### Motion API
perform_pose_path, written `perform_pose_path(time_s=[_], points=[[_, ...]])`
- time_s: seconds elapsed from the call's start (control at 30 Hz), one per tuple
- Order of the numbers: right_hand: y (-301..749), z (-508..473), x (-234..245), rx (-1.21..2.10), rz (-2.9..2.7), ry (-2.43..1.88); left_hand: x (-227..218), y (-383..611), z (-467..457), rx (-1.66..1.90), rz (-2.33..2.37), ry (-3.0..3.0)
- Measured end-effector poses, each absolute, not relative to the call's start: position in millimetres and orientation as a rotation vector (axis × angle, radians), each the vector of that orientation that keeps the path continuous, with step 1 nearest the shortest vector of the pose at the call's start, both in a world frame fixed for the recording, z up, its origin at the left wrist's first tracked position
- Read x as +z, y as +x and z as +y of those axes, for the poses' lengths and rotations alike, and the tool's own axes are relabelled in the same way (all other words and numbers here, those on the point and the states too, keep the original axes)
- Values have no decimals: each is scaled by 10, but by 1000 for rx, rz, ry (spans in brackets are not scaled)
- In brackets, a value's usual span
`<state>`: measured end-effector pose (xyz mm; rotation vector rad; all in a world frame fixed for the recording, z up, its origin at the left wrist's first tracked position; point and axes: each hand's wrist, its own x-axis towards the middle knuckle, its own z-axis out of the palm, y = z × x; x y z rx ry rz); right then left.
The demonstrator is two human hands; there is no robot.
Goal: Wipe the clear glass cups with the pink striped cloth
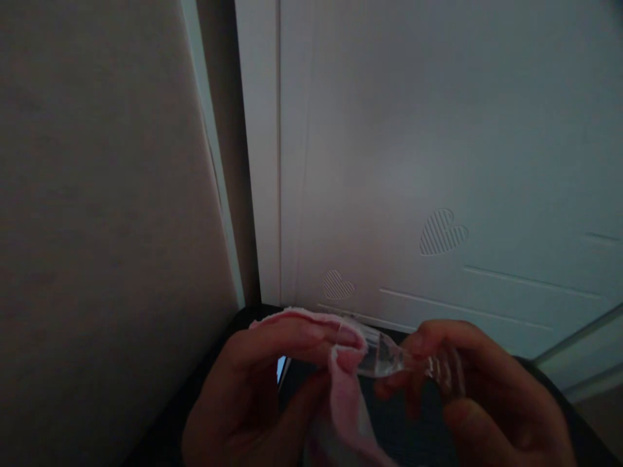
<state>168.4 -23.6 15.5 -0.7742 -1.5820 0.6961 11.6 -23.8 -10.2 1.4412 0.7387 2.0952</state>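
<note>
In my left hand (263,383) is a pink and pale cloth (348,395), pinched between fingers and thumb, its lower end hanging down. The cloth wraps over one end of a clear stemmed glass (387,357), which lies tilted sideways between my hands. My right hand (487,383) has its fingers closed around the narrow stem and flared foot of the glass. The end of the glass under the cloth is hidden. The picture is dim, so fine detail on the glass is hard to make out.
Ahead stands a white panel (379,168) with striped heart shapes and grooved lines. To the left rises a plain wall (107,194) with a pale trim strip (214,155). Below my hands is a dark surface (403,434), with a small bright patch (281,368) behind my left hand.
</note>
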Motion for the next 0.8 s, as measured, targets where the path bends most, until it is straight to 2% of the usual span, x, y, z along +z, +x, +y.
perform_pose_path(time_s=[0.1, 0.37, 0.57, 0.8], points=[[1751, -193, 167, 731, -1608, -793, -125, 107, -214, 2214, 730, 1401], [1768, -143, 117, 595, -1713, -985, -99, 4, -195, 2183, 685, 1578], [1769, -138, 92, 651, -1764, -988, -136, -94, -247, 2055, 887, 1633], [1784, -143, 124, 505, -1856, -1018, -145, -156, -257, 1978, 989, 1676]])
